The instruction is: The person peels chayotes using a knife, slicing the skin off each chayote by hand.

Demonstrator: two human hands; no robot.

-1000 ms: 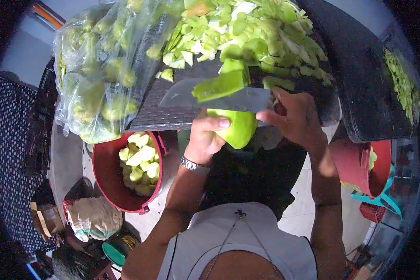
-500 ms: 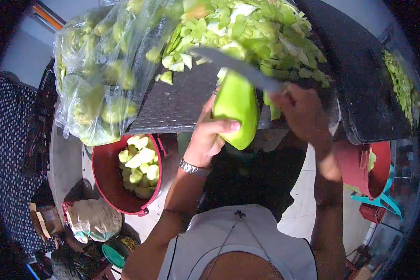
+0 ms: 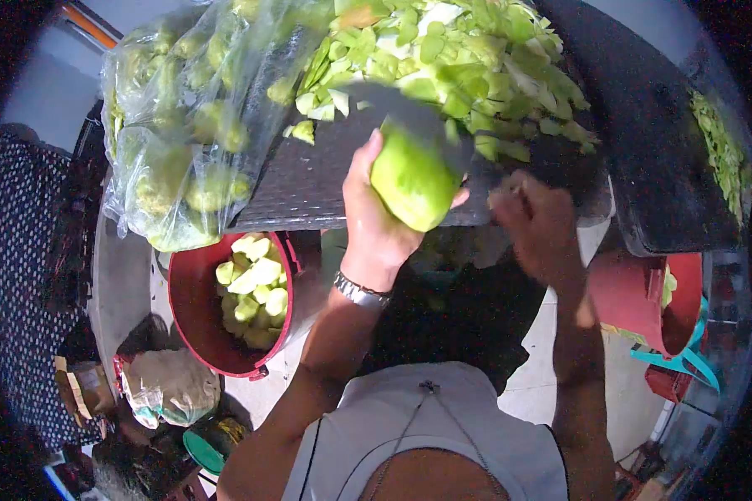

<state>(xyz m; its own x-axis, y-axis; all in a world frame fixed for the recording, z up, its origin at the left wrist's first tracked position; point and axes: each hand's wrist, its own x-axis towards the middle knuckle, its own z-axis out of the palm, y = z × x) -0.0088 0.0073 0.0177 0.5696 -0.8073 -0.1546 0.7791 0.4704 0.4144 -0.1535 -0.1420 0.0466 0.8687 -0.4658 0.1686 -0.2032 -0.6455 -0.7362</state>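
Note:
My left hand [image 3: 380, 213] is wrapped round a large light-green fruit [image 3: 418, 179] with a smooth, pale surface; its exact kind I cannot tell. Above the table's near edge, the fruit is tilted with its rounded end toward me. My right hand [image 3: 535, 217] grips a knife [image 3: 414, 104] whose wide grey blade is smeared by motion. The blade passes across the far end of the fruit, partly hiding it; whether it touches cannot be made out. Beyond lies a heap of green peelings [image 3: 476, 67] on the dark woven tabletop [image 3: 309, 184].
A clear plastic bag [image 3: 175, 142] full of green produce lies at the left of the table. Below it stands a red bucket [image 3: 184, 309] with pale cut pieces [image 3: 259, 284]. Another red bucket [image 3: 635, 301] stands at right, beneath a dark chair-like surface [image 3: 660, 167].
My left hand has turned the fruit and raised it slightly, so it looks shorter, end-on. The knife in my right hand has swept over its far end; the right hand has dropped slightly.

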